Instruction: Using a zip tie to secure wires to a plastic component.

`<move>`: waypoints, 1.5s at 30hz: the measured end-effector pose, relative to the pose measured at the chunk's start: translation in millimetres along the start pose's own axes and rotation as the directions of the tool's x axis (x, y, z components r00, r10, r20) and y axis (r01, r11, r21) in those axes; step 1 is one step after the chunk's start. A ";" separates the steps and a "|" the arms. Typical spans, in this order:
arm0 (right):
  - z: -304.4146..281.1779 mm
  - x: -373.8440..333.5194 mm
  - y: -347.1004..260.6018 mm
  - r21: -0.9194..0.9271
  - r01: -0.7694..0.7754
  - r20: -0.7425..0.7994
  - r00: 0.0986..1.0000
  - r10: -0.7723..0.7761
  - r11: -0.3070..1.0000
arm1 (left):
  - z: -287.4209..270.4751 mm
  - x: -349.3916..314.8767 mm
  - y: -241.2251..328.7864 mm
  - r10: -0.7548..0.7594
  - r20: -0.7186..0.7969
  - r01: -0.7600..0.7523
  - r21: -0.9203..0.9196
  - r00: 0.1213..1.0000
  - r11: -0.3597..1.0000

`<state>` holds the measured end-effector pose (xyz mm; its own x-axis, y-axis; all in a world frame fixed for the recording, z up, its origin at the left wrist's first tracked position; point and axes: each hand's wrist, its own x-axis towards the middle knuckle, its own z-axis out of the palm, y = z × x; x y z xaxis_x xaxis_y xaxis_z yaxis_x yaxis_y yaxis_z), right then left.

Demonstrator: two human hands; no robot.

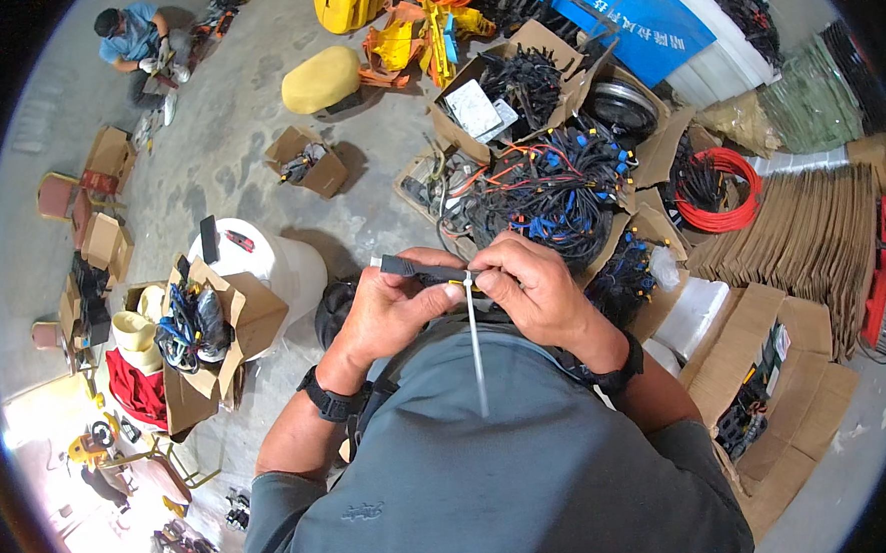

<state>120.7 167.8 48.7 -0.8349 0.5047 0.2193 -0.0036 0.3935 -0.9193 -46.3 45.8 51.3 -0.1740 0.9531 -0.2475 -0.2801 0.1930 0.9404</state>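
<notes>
In front of my chest, my left hand (390,307) is closed round a short black cable piece (418,270) with a thick end and a pale tip. A white zip tie (476,347) loops round the cable's right part, its long tail hanging down toward my shirt. My right hand (532,290) pinches at the loop, thumb and fingers pressed together beside the tie's head. A small bit of yellow shows by the tie, partly hidden by fingers. Both wrists wear black bands.
Ahead to the right lies a heap of wiring harnesses (549,196) beside boxes. A white bucket (292,269) and an open box of cables (249,312) stand left. Flattened cardboard (777,244) and a red hose coil (729,186) are right. A person (146,52) sits far left.
</notes>
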 end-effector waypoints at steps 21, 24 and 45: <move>8.7 13.3 -19.0 -0.277 0.328 -0.037 0.936 -0.351 0.903 | -5.9 -2.4 -1.1 0.292 0.040 -0.290 -0.034 0.956 0.956; 7.1 14.0 -21.3 -0.292 0.352 -0.005 0.929 -0.369 0.889 | -4.5 -2.3 -0.4 0.319 0.048 -0.319 -0.009 0.946 0.948; -1.0 6.3 -1.6 -0.085 0.049 0.211 0.977 -0.030 0.995 | -14.3 4.4 -5.0 -0.007 -0.062 -0.013 -0.323 0.998 0.946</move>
<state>116.1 171.1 51.9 -0.9318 0.3192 0.1727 0.0026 0.4817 -0.8763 -59.1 45.6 42.2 -0.2301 0.9356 -0.2679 -0.5675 0.0946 0.8179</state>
